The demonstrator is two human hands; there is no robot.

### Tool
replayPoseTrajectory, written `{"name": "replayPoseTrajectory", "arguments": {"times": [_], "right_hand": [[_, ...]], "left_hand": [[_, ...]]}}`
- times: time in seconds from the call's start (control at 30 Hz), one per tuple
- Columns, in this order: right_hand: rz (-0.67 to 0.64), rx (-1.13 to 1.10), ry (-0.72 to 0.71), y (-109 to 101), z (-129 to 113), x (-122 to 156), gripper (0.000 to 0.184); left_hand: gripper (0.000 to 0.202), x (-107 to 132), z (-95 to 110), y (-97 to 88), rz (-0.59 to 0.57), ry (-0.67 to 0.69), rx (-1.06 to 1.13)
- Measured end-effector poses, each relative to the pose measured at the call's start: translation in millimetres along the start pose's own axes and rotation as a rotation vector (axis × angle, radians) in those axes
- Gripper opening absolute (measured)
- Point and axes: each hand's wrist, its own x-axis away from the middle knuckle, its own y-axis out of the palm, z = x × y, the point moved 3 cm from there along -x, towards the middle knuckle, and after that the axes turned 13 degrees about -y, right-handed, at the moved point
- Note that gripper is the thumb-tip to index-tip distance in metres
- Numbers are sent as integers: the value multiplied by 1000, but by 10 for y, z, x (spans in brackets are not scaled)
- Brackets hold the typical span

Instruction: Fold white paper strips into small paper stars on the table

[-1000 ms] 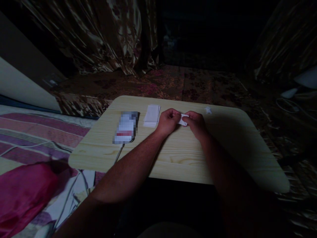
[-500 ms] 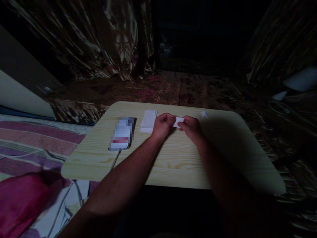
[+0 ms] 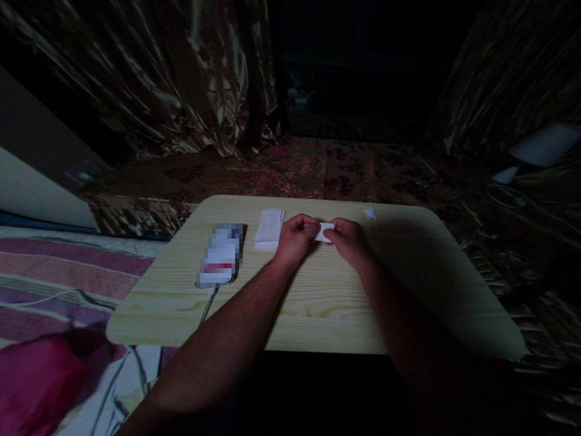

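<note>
Dimly lit, a pale wooden table (image 3: 408, 290) fills the middle. A phone (image 3: 221, 255) lies at nine o'clock from the hands. The left hand (image 3: 295, 239) and right hand (image 3: 348, 241) meet near the far edge, both pinching a paper slip (image 3: 325, 232) between fingertips. A paper stack (image 3: 269, 229) sits at ten o'clock, just beside the left hand. A tiny scrap (image 3: 370, 213) lies at one o'clock.

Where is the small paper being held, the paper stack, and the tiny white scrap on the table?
small paper (image 3: 325, 232): head view, on the middle of the part that shows.
paper stack (image 3: 269, 229): head view, on the middle of the top sheet.
white scrap (image 3: 370, 213): head view, on its middle.
</note>
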Motion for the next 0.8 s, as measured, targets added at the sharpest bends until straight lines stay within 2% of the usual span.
{"name": "replayPoseTrajectory", "arguments": {"times": [0.47, 0.8], "right_hand": [[-10, 32, 3, 12, 45, -9, 11], [-1, 17, -46, 0, 83, -14, 9]], "left_hand": [[14, 31, 41, 6, -2, -15, -21], [17, 21, -7, 19, -18, -36, -7]]}}
